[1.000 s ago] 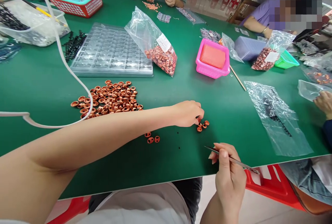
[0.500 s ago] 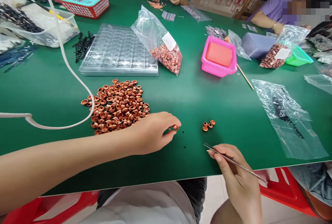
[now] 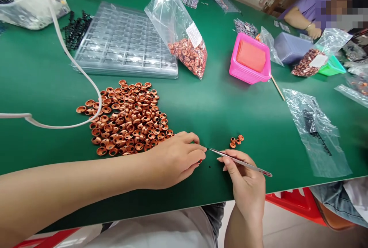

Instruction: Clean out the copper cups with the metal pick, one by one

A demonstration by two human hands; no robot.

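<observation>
My left hand is closed on a small copper-coloured cup with a hole, a sliver of its rim showing below the fingers. In my right hand I grip metal tweezers, which point left. Their tips are at a tiny black piece beside my left fingertips; whether they pinch it I cannot tell. Another black speck lies just below on the table. Left of my left hand spreads a pile of copper-coloured cups. A small group of the same cups sits above my right hand.
Stacked clear compartment trays, a bag of copper-coloured cups and a pink basket stand farther back. A white cord crosses the left side. A plastic bag with black parts lies at right. Other people sit across the table.
My right hand has brought the tweezers up and left towards my left fingertips. My left fingers have turned down over the held cup. The view has shifted.
</observation>
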